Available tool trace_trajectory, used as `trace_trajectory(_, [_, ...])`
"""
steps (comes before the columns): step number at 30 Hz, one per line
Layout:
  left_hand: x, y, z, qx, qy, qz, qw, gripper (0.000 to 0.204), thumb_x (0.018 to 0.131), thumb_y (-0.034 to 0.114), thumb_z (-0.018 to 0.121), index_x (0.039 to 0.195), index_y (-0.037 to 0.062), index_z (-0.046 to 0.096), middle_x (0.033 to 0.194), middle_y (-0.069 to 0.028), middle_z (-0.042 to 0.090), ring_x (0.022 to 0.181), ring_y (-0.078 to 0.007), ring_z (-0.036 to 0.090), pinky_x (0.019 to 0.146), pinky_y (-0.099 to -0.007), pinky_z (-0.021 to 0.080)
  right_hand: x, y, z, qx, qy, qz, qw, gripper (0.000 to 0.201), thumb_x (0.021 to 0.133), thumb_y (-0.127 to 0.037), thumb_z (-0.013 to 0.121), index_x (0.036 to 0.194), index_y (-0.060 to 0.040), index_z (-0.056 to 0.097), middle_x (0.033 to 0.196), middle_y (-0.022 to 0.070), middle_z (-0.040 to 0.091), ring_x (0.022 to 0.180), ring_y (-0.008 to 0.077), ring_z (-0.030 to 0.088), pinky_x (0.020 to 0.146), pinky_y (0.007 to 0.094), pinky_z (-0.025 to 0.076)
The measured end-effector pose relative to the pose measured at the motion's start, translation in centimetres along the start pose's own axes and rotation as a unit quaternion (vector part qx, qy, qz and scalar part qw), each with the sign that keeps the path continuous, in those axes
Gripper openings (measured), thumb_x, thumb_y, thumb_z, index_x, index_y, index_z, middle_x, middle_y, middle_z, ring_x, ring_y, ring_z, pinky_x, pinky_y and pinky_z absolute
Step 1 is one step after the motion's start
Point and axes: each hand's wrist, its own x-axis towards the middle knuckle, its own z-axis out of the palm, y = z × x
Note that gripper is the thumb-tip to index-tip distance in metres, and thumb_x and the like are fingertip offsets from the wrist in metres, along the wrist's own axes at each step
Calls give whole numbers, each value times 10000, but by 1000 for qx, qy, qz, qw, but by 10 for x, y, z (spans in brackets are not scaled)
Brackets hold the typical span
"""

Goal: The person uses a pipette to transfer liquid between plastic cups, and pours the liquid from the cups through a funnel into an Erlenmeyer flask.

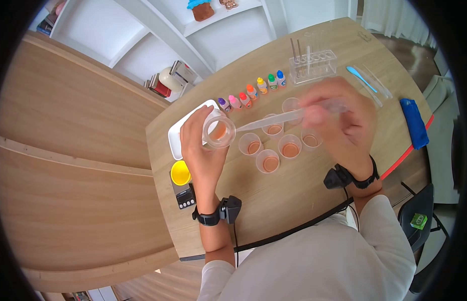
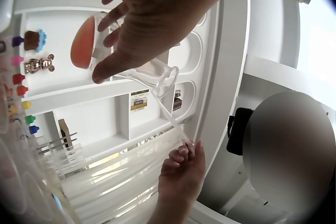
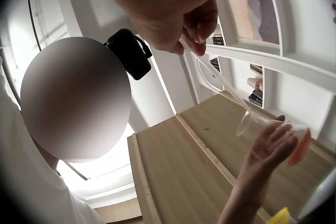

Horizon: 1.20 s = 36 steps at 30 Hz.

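Observation:
My left hand grips a clear conical flask, tilted so its round mouth faces the head camera. Orange liquid pools at the flask's base in the left wrist view. With my right hand I pinch a translucent plastic dropper pipette near its bulb end. Its thin tip lies right at the flask's rim. Below the pipette stand several clear plastic cups with a shallow orange-brown layer showing in them.
Behind the cups runs a row of small coloured dropper bottles. A test tube rack stands at the back, left of a blue stirrer. At left are a white tray, a yellow cup and a small scale.

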Motion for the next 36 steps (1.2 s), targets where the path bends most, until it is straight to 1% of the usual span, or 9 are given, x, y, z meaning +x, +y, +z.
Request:
trace_trajectory(5, [0,1,2,-3,17,18,1000,556,658,39,844,1168,40,623,1211,-131,624,1102,-284,603,937,-380,480,-7,-10,-13,1,8,-86,996,144,803,-28,713,938,-11,668,779,67,654,613,131,567,578,237,426])
trace_trajectory(8, [0,2,2,-6,36,28,999,567,660,35,840,1182,44,619,1250,-140,601,1139,-297,585,953,-397,476,-12,-15,-19,-5,-2,-162,987,210,928,-255,628,895,-48,629,840,49,649,622,132,560,555,287,392])
trace_trajectory(10, [0,3,1,-10,43,29,999,572,660,31,837,1188,47,617,1268,-145,589,1157,-305,575,961,-404,475,-9,-27,-28,-94,-127,-183,970,226,913,-302,652,912,-76,641,832,16,661,617,161,569,556,314,398])
trace_trajectory(11, [0,4,2,-7,47,34,998,572,661,28,833,1190,50,617,1275,-146,584,1170,-314,565,968,-412,472,-10,-27,-25,-94,-126,-182,971,226,913,-302,652,912,-76,641,832,16,661,617,161,569,556,314,398])
trace_trajectory(14, [-1,8,4,-15,59,43,997,574,636,1,795,1180,74,628,1290,-123,577,1217,-340,527,994,-434,441,-15,-21,0,-136,-128,-207,960,225,827,-283,753,924,-106,655,809,-14,654,620,176,574,547,288,388])
trace_trajectory(16, [-1,9,5,-25,68,47,996,584,610,-22,760,1169,96,639,1298,-98,577,1251,-356,498,1012,-449,412,-21,-11,25,-192,-57,-233,952,214,709,-132,763,879,-104,635,731,-27,609,621,163,552,453,273,369])
trace_trajectory(19, [-2,10,4,-5,61,54,997,622,576,-58,734,1169,106,642,1309,-92,570,1267,-358,483,1018,-452,408,-25,4,39,-253,-98,-222,936,384,576,-145,853,910,-112,666,746,-19,590,642,160,547,491,270,379])
trace_trajectory(22, [-2,13,6,6,61,60,996,629,572,-70,711,1169,116,646,1315,-85,566,1279,-353,472,1022,-450,406,-22,15,43,-272,-100,-213,933,372,566,-143,846,888,-88,666,686,-11,524,625,157,513,466,286,362])
trace_trajectory(36, [-2,10,7,13,38,63,997,591,606,-24,742,1172,121,652,1298,-81,575,1251,-351,494,1013,-446,417,-16,24,43,-200,-53,-181,961,253,679,-118,823,868,-56,667,669,31,557,582,189,504,482,294,383])
